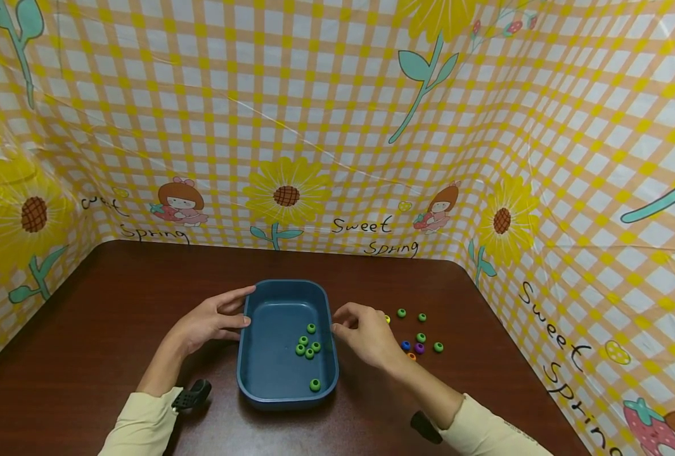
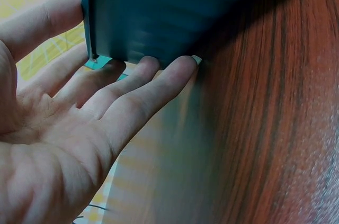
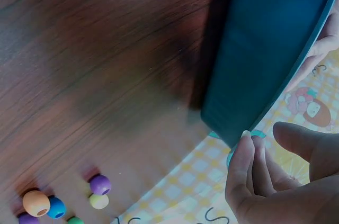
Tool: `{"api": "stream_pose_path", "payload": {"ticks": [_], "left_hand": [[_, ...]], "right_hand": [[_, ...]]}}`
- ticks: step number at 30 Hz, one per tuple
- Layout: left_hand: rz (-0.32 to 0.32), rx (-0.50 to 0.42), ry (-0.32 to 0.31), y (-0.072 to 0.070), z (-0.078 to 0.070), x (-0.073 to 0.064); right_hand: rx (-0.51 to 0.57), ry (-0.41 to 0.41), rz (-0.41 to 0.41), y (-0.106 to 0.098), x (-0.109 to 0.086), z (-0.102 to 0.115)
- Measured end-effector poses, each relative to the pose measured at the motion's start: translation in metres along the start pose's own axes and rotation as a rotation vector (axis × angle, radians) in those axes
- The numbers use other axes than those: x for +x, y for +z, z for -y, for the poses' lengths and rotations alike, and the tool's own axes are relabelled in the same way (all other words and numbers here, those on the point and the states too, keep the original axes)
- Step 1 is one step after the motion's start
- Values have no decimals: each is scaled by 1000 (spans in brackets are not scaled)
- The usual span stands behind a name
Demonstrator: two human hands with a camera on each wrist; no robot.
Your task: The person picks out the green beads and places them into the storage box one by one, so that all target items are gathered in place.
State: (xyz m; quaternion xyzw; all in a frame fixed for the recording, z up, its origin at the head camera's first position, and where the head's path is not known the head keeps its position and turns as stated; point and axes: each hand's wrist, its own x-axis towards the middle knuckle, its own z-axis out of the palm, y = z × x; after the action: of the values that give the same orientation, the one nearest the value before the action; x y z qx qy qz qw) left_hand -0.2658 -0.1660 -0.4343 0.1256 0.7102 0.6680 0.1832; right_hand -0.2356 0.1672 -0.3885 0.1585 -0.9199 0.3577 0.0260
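A dark blue rectangular tray (image 1: 269, 354) sits on the table, with several green beads (image 1: 310, 353) in its right half. My left hand (image 1: 212, 320) is at the tray's left side; in the left wrist view its extended fingertips (image 2: 180, 70) meet the outer wall. At the opposite side is my right hand (image 1: 368, 332), its fingertips right by the tray's right edge. The right wrist view shows the thumb apart from the bent fingers (image 3: 241, 166), with no bead between them.
Right of the right hand lie loose beads: several green ones (image 1: 421, 338), a purple bead (image 1: 419, 348), a blue bead (image 1: 405, 346), and partly covered yellow and orange ones. A checked flower-print cloth (image 1: 337, 126) hangs around the brown table (image 1: 143, 285).
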Motion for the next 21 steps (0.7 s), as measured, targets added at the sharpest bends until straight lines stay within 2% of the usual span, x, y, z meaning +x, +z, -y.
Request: {"api": "stream_pose_path", "payload": {"ticks": [21], "left_hand": [[-8, 4, 2, 1, 0, -1]], "right_hand": [[-12, 28, -57, -3, -4, -9]]}}
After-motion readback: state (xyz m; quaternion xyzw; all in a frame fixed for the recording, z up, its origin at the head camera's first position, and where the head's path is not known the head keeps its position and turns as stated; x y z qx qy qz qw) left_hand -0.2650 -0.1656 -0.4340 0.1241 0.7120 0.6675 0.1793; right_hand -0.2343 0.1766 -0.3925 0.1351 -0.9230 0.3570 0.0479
